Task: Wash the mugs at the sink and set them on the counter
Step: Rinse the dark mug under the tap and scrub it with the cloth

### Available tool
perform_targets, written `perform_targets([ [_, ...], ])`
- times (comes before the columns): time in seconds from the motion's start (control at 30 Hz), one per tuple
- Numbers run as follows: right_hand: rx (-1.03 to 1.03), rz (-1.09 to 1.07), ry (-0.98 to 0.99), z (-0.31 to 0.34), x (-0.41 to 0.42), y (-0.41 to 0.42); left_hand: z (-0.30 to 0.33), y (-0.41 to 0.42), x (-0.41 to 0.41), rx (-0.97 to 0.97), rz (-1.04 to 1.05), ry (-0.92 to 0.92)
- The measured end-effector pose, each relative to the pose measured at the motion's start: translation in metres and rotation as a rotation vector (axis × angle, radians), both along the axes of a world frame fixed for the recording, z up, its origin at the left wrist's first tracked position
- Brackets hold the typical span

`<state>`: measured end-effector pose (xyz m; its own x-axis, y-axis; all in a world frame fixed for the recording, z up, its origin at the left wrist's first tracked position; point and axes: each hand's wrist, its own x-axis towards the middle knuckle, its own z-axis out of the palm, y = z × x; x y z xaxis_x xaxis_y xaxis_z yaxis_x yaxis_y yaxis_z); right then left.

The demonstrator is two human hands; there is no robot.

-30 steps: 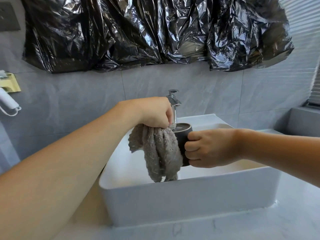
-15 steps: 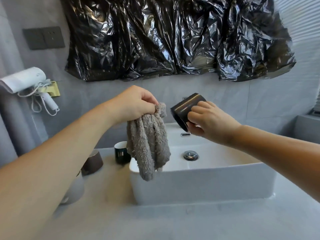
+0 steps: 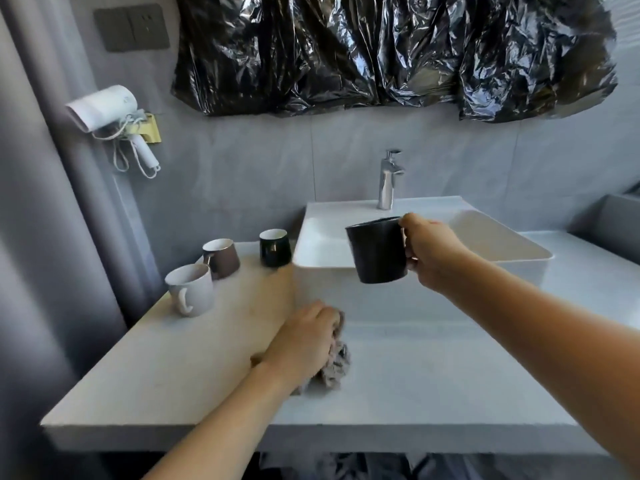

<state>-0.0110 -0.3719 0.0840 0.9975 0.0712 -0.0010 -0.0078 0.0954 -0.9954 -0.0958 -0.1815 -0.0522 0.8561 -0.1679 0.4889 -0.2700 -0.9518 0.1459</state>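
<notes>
**Mug held by the sink, cloth down on the counter**

Head view: the right hand (image 3: 434, 252) grips a black mug (image 3: 376, 250) by its handle, upright, in the air at the sink's (image 3: 419, 299) near-left edge. The left hand (image 3: 304, 344) is curled around a grey cloth (image 3: 336, 367) that rests on the counter (image 3: 433, 375) — nearer than the sink. Three mugs stand far left on the counter: white (image 3: 191, 289), brown (image 3: 221, 258), dark green (image 3: 275, 247). A tap (image 3: 389, 180) rises behind the sink; black plastic (image 3: 391, 53) and a hairdryer (image 3: 107, 107) hang on the grey wall.
</notes>
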Motion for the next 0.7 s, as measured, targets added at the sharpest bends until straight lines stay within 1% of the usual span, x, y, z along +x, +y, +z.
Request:
perform_targets([
  [0.03,0.005,0.005,0.013,-0.007,-0.006,-0.001,-0.006,-0.001,0.000,-0.006,0.020,0.200],
  [0.07,0.009,0.001,0.025,-0.013,-0.010,-0.004,-0.003,-0.002,0.000,-0.030,0.052,0.347],
  [0.1,0.014,-0.012,0.037,-0.016,-0.015,-0.008,0.006,-0.002,0.001,-0.039,0.084,0.390],
  [0.13,0.023,-0.027,0.049,-0.017,-0.019,-0.013,0.018,-0.003,0.003,-0.046,0.125,0.383],
  [0.2,0.063,-0.050,0.068,-0.017,-0.023,-0.026,0.050,-0.009,0.007,-0.061,0.197,0.260],
  [0.23,0.088,-0.057,0.078,-0.017,-0.024,-0.033,0.066,-0.014,0.010,-0.135,0.198,0.187],
  [0.3,0.124,-0.064,0.096,-0.018,-0.026,-0.049,0.090,-0.032,0.014,-0.448,0.140,0.140],
  [0.37,0.148,-0.061,0.097,-0.022,-0.027,-0.066,0.104,-0.063,0.019,-0.731,0.070,0.175],
  [0.43,0.169,-0.054,0.095,-0.027,-0.030,-0.083,0.107,-0.097,0.026,-0.917,0.012,0.268],
  [0.5,0.181,-0.065,0.101,-0.034,-0.032,-0.103,0.101,-0.128,0.035,-1.063,-0.043,0.331],
  [0.6,0.158,-0.137,0.095,-0.043,-0.033,-0.144,0.089,-0.176,0.049,-1.143,-0.098,0.371],
  [0.7,0.129,-0.256,0.080,-0.053,-0.032,-0.193,0.074,-0.232,0.062,-1.141,-0.194,0.407],
])
